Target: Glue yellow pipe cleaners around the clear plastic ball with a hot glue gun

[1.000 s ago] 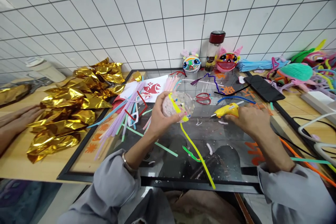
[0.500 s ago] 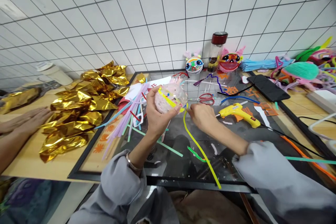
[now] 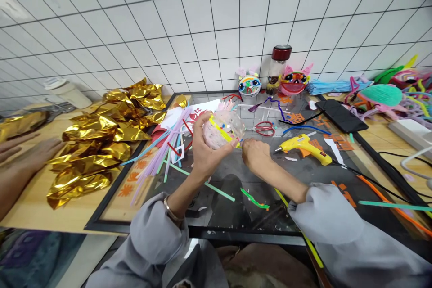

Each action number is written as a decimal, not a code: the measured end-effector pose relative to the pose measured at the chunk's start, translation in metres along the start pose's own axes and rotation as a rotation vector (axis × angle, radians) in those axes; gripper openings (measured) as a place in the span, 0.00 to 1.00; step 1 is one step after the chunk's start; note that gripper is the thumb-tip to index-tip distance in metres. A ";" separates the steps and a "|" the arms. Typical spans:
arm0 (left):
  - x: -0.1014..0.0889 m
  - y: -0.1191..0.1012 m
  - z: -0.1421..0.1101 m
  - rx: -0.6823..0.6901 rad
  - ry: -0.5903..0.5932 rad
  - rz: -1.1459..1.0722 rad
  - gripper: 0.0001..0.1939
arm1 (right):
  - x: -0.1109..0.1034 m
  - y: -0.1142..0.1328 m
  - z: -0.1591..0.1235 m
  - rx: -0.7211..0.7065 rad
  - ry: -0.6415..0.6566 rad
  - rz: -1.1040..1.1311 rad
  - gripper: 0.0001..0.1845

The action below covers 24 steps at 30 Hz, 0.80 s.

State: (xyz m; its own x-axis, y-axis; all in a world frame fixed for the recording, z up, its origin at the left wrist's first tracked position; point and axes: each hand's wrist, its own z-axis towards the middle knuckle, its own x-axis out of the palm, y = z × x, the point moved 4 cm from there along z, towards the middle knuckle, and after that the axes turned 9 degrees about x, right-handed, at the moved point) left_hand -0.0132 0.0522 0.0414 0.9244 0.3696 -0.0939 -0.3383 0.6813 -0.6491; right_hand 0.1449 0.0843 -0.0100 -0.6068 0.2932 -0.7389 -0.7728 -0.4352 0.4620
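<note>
My left hand [image 3: 211, 155] is wrapped round a clear ball [image 3: 232, 126] with pale pink filling and small coloured specks. A yellow pipe cleaner [image 3: 221, 131] runs across the ball's front as a band. At the ball's lower right edge, my right hand [image 3: 256, 153] is closed, its fingertips pinching the yellow strip. The strip's loose length [image 3: 312, 247] shows beyond my right forearm, over the table's front edge. To the right of that hand lies a yellow hot glue gun [image 3: 305, 146], its nozzle facing left.
Red-handled scissors [image 3: 265, 128] lie behind my right hand. Pastel pipe cleaners [image 3: 158, 153] and crumpled gold foil [image 3: 97, 132] are on the left, near another person's hands [image 3: 32, 153]. A bottle [image 3: 278, 69], two decorated faces and a phone [image 3: 340, 114] stand or lie farther back.
My right hand let go of the glue gun, laid it on the table and came over to the ball. The yellow strip's loose end has swung right, under my right forearm.
</note>
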 end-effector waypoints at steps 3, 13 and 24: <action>0.000 -0.001 -0.001 -0.008 0.005 0.004 0.40 | -0.032 -0.009 -0.006 0.148 0.037 0.057 0.07; 0.020 -0.007 -0.018 -0.045 0.317 -0.005 0.40 | -0.102 -0.026 0.005 0.347 0.029 1.143 0.11; 0.034 -0.014 -0.033 0.076 0.480 -0.022 0.38 | -0.116 0.019 -0.026 -0.196 -0.369 0.416 0.11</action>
State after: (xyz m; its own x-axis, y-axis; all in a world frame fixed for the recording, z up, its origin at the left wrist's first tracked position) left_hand 0.0291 0.0347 0.0223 0.9024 0.0334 -0.4296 -0.3128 0.7364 -0.5999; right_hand 0.2055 0.0201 0.0723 -0.9034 0.3257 -0.2790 -0.4284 -0.7162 0.5509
